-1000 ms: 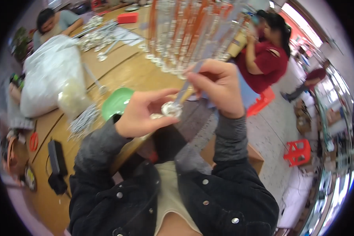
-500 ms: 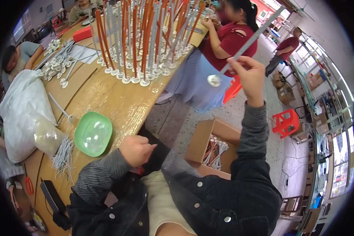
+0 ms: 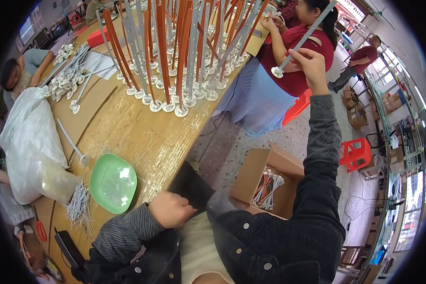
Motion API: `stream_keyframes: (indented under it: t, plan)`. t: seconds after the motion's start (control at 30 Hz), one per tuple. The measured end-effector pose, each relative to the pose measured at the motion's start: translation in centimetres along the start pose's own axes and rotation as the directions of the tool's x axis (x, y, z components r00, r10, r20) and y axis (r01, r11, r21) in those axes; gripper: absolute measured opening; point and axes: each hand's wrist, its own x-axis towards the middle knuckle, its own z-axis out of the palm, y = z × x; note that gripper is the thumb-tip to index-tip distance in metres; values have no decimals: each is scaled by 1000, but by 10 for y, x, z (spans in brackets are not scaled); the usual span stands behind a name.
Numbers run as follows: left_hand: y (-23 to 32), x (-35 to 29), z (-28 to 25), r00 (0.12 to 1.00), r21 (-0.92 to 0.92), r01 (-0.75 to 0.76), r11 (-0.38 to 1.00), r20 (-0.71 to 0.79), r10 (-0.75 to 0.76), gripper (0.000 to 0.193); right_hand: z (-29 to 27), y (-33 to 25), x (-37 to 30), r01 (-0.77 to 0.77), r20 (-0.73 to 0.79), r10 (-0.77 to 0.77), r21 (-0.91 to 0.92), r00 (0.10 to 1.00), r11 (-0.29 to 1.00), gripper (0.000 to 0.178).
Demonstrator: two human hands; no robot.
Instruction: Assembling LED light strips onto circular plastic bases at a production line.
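the right hand [image 3: 311, 65] has a skinny grey strip [image 3: 312, 30] pinched between thumb and fingers, a bit above the white round base [image 3: 277, 72] on its low end. it's up in the air, beyond the green dish [image 3: 96, 176] and well off to the right of it, tilted with the top leaning right. the left hand [image 3: 170, 209] is near the dish, to the right of it and a touch closer to the body, curled into a loose fist. the inside of that fist is hidden, so i can't tell if anything's tucked in there.

as for handling, i'd bet the thing weighs next to nothing, since a fingertip pinch carries it. the strip holds a straight line out there, so i'd call it fairly stiff, though thin enough to flex if you shove it sideways. surface looks smooth, probably a little slick, so flat thumb and finger beats a whole fist.

best spot to grab imo: low on the strip near the base, pretty much where those fingers are. the joint is likely the weak point, so no twisting, and no hauling it around by the far tip. same care for the similar ones in the cardboard box [image 3: 245, 176] to the right of the dish, they lie crisscrossed and could snag each other.
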Motion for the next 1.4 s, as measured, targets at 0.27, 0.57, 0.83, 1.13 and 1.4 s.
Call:
stream_keyframes:
  t: [0.27, 0.57, 0.83, 1.13, 1.4]
  plan:
    - [-4, 2, -4, 996, -25, 42, 999, 85, -40, 31, 4, 41, 66, -91, 27, 93, -75, 995, 993, 16]
    - [-4, 2, -7, 988, -26, 67, 997, 142, -62, 29, 6, 54, 85, -189, 100, 197, -85, 975, 978, 18]
    - [-3, 2, -4, 993, -19, 69, 997, 98, -67, 33, 7, 56, 79, -207, 48, 214, -108, 976, 972, 17]
    - [-2, 2, -1, 995, -7, 60, 998, 77, -59, 34, 1, 61, 79, -192, 62, 200, -107, 978, 976, 17]
    - [-2, -1, -2, 993, -14, 66, 998, 97, -65, 34, 10, 56, 77, -229, 9, 231, -124, 973, 966, 17]
